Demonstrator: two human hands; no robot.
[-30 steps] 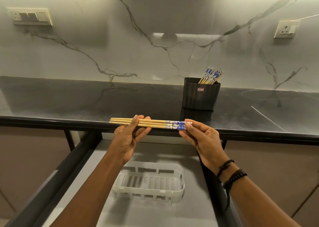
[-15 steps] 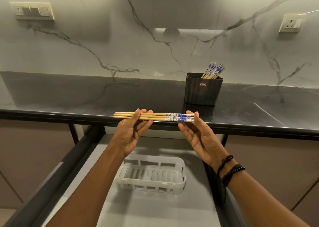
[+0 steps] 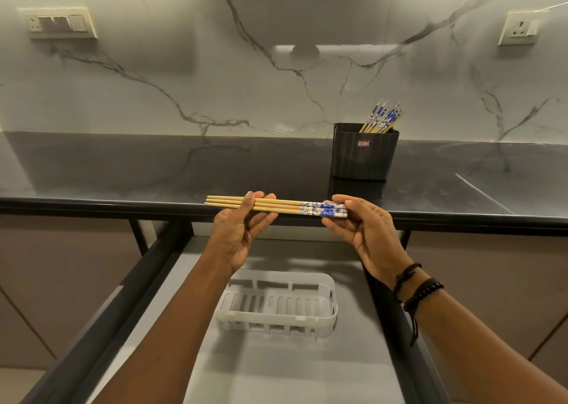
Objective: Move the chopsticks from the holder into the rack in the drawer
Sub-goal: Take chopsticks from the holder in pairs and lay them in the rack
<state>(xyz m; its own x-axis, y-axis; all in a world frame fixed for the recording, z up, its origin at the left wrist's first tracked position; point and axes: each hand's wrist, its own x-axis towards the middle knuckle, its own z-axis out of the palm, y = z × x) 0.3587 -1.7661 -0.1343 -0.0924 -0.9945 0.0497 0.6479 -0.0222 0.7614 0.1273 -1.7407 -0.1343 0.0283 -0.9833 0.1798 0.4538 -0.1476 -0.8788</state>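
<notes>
A small bundle of wooden chopsticks (image 3: 287, 206) with blue-and-white patterned ends lies level between both hands, above the counter's front edge. My left hand (image 3: 242, 228) pinches the plain tips. My right hand (image 3: 364, 228) holds the patterned ends. Below them a white slotted rack (image 3: 330, 320) sits in the open drawer (image 3: 292, 370) with nothing in it. On the counter at the back right stands a black holder (image 3: 364, 157) with several more chopsticks (image 3: 382, 117) leaning in it.
The dark counter (image 3: 153, 170) runs across the view with a black front edge. The drawer has dark side rails at left (image 3: 101, 320) and right. A marble wall carries a switch plate (image 3: 58, 23) and a socket (image 3: 519, 28).
The bundle has stayed level in both hands, shifting slightly right and up in view as the camera tilts. My right fingers now sit around the patterned ends instead of capping them.
</notes>
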